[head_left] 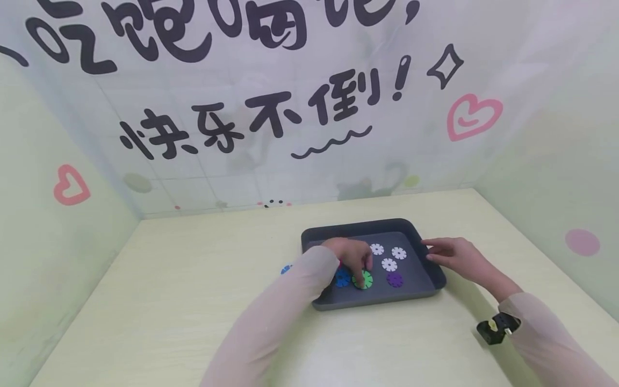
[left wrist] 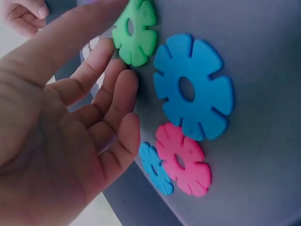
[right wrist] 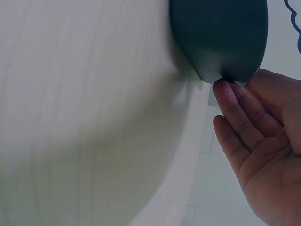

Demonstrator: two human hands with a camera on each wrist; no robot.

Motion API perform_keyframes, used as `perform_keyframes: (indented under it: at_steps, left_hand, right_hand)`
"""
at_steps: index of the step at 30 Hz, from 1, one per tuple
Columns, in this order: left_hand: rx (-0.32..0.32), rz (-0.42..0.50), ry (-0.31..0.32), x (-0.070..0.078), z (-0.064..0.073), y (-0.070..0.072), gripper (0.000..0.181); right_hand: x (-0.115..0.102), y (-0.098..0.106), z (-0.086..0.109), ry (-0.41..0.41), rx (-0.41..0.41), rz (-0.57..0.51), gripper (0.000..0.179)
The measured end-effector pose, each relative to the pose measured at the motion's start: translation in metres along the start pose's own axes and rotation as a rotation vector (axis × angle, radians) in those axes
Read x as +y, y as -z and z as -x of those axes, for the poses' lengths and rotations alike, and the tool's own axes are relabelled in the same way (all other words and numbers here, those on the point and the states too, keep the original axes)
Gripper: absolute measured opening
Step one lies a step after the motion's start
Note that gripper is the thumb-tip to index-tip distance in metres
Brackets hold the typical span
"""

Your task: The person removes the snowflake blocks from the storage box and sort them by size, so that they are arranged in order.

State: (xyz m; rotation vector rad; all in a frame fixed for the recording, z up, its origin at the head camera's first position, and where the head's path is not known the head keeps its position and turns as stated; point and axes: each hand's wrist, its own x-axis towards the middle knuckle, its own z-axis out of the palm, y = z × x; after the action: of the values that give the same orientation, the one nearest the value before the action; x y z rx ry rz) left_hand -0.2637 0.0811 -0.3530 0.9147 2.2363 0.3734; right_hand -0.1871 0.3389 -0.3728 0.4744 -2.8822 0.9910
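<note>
My left hand reaches over the dark tray. Its thumb overlaps a green notched disc lying on the tray floor, while the other fingers curve loosely near the disc's edge. Close to those fingers are a large blue notched disc, a pink one and a smaller blue one. My right hand rests its fingertips against the outside of the tray's right wall, fingers fairly straight, as the right wrist view also shows near the tray corner.
Inside the tray, three white notched discs and a purple one lie right of my left hand. Another blue disc shows left of the tray, partly behind my left sleeve. Printed walls enclose the pale table.
</note>
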Motion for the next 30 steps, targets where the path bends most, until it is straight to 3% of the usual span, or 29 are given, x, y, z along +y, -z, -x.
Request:
perform_keyframes:
  at_steps: [8, 15, 22, 26, 30]
  left_hand:
    - [0.032, -0.061, 0.026, 0.002, 0.005, -0.002, 0.029]
    - [0.108, 0.005, -0.045, -0.008, 0.014, 0.003, 0.018]
    - [0.202, 0.058, -0.174, -0.032, 0.046, 0.023, 0.014]
    - [0.254, 0.095, -0.179, -0.055, 0.072, 0.032, 0.015]
    - [0.286, 0.135, -0.139, -0.082, 0.098, 0.036, 0.016]
  right_hand:
    - [-0.001, -0.002, -0.003, -0.004, -0.005, -0.01, 0.037]
    - [-0.001, -0.004, -0.005, -0.002, -0.006, -0.016, 0.037]
    - [0.0, -0.004, -0.004, 0.007, 0.002, -0.005, 0.037]
    - [0.003, -0.003, -0.002, 0.0, 0.006, 0.01, 0.037]
    - [0.005, -0.002, 0.0, -0.008, 0.013, 0.01, 0.038]
